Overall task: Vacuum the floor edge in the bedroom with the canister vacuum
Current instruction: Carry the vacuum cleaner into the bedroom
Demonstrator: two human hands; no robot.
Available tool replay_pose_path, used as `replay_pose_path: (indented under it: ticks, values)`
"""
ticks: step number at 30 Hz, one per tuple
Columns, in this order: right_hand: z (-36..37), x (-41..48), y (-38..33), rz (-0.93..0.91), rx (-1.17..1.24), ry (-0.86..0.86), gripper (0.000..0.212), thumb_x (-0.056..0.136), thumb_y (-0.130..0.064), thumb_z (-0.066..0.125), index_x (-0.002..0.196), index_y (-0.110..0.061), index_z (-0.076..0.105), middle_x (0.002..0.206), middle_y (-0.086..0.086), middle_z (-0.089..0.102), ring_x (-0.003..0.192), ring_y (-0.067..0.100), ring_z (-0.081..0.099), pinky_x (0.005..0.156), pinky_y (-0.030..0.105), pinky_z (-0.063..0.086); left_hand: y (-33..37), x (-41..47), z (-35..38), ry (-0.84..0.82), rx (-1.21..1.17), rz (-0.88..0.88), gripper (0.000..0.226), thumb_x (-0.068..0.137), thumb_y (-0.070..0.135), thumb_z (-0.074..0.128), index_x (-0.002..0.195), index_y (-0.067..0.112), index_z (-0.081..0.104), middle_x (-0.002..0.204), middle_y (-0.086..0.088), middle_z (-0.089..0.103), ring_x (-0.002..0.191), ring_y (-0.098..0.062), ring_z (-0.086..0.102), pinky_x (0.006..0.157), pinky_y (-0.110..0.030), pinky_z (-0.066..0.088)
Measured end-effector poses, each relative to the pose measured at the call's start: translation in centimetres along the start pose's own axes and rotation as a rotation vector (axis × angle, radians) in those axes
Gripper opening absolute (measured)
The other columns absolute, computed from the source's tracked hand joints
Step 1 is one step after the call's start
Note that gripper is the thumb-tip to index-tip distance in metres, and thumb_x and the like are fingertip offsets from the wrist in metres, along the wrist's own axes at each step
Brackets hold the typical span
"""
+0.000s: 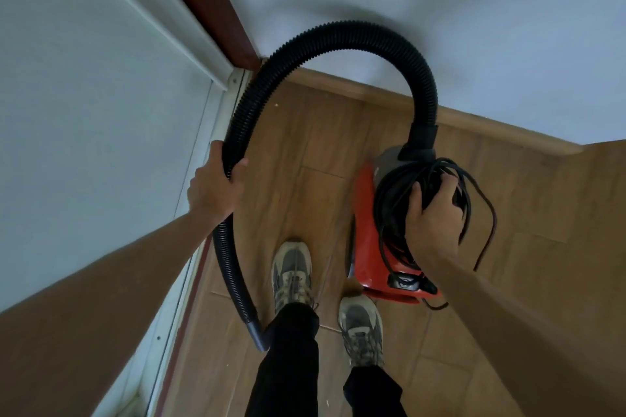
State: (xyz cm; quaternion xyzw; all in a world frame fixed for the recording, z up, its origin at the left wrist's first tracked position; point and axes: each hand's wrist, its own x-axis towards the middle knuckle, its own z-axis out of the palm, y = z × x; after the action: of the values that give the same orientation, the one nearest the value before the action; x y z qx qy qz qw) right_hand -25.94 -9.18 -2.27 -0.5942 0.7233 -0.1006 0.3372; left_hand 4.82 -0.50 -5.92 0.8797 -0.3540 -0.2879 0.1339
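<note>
Brown wood-plank floor point(305, 152) meeting pale walls, wooden skirting board point(474, 113) along the far edge, white door panel point(101, 112) at left. Left hand point(215, 188) clenched around black ribbed hose point(338, 35); right hand point(432, 213) gripping coiled black cord point(389, 200) atop red canister vacuum point(367, 247), near skirting, beside grey sneakers point(293, 272).

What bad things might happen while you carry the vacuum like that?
A loose loop of the black cord dangles from the bundle under the right hand; it might snag or trip a foot. The hose end hangs by the left shoe, below the left hand, and could be stepped on.
</note>
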Motion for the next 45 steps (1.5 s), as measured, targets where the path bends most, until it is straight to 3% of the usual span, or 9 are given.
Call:
replay_pose_path:
  ticks: [4,8,11,14,17,21,24,32,45]
  values:
    - [-2.7,-0.7,-1.6,-0.027,-0.024,0.004,0.042,0.105,-0.028,0.045,0.139,-0.005,0.036,0.079,0.0,0.045,0.063,0.018,0.044,0.061,0.033,0.039,2.2,-2.2,-2.4,0.028,0.021,-0.063,0.035,0.101,0.044,0.049,0.124,0.019,0.043,0.081,0.003,0.057,0.065,-0.021,0.057,0.052,-0.026,0.033]
    - [-5.7,-0.6,-3.2,-0.064,-0.024,-0.003,0.041,0.104,-0.029,0.046,0.137,-0.006,0.036,0.083,0.007,0.052,0.067,0.026,0.054,0.057,0.034,0.044,4.0,-4.5,-4.9,0.046,0.004,-0.105,0.037,0.1,0.047,0.049,0.125,0.021,0.044,0.088,0.0,0.06,0.067,-0.02,0.054,0.062,-0.03,0.039]
    - [-7.7,-0.6,-4.7,-0.102,-0.037,-0.029,0.04,0.104,-0.031,0.046,0.135,-0.008,0.035,0.083,0.009,0.056,0.064,0.027,0.057,0.052,0.031,0.045,5.0,-6.4,-6.8,0.073,-0.039,-0.12,0.035,0.099,0.049,0.05,0.122,0.022,0.045,0.077,0.005,0.056,0.061,-0.013,0.052,0.055,-0.028,0.036]
    - [-9.3,-1.0,-6.2,-0.142,-0.07,-0.045,0.043,0.104,-0.035,0.045,0.138,-0.01,0.034,0.086,0.013,0.057,0.069,0.033,0.058,0.056,0.038,0.05,5.5,-8.3,-8.8,0.109,-0.063,-0.157,0.034,0.098,0.049,0.052,0.118,0.022,0.045,0.074,0.002,0.056,0.069,-0.027,0.06,0.065,-0.035,0.046]
    - [-10.6,-2.2,-7.5,-0.204,-0.072,-0.072,0.043,0.104,-0.033,0.045,0.138,-0.009,0.034,0.084,0.012,0.056,0.065,0.03,0.056,0.054,0.035,0.048,5.3,-10.3,-10.7,0.131,-0.111,-0.213,0.033,0.097,0.048,0.054,0.115,0.023,0.045,0.075,-0.001,0.058,0.076,-0.034,0.063,0.074,-0.042,0.054]
    - [-11.7,-3.6,-9.3,-0.277,-0.105,-0.098,0.041,0.104,-0.035,0.044,0.134,-0.009,0.037,0.078,0.009,0.057,0.06,0.027,0.056,0.048,0.029,0.039,4.4,-13.1,-12.5,0.152,-0.177,-0.234,0.03,0.096,0.048,0.056,0.113,0.025,0.045,0.075,-0.003,0.061,0.07,-0.032,0.064,0.07,-0.046,0.058]
    - [-12.0,-4.7,-10.7,-0.317,-0.124,-0.117,0.043,0.104,-0.035,0.044,0.136,-0.007,0.037,0.071,-0.002,0.048,0.055,0.016,0.05,0.046,0.025,0.034,4.0,-15.2,-13.6,0.18,-0.19,-0.242,0.03,0.096,0.046,0.057,0.111,0.022,0.045,0.071,-0.003,0.059,0.065,-0.031,0.063,0.066,-0.043,0.058]
    - [-11.7,-8.1,-13.1,-0.445,-0.155,-0.11,0.043,0.104,-0.032,0.045,0.136,-0.006,0.038,0.097,0.021,0.066,0.084,0.043,0.065,0.063,0.039,0.048,3.1,-19.4,-14.6,0.284,-0.178,-0.212,0.029,0.097,0.044,0.057,0.102,0.022,0.04,0.069,-0.005,0.059,0.058,-0.028,0.059,0.056,-0.032,0.044]
    - [-15.7,-16.2,-13.6,-0.71,-0.153,-0.146,0.042,0.103,-0.029,0.047,0.129,0.003,0.041,0.095,0.027,0.066,0.084,0.046,0.066,0.064,0.04,0.05,2.4,-32.1,-17.1,0.461,-0.176,-0.292,0.036,0.098,0.042,0.057,0.114,0.013,0.044,0.069,-0.007,0.057,0.058,-0.031,0.056,0.058,-0.038,0.048]
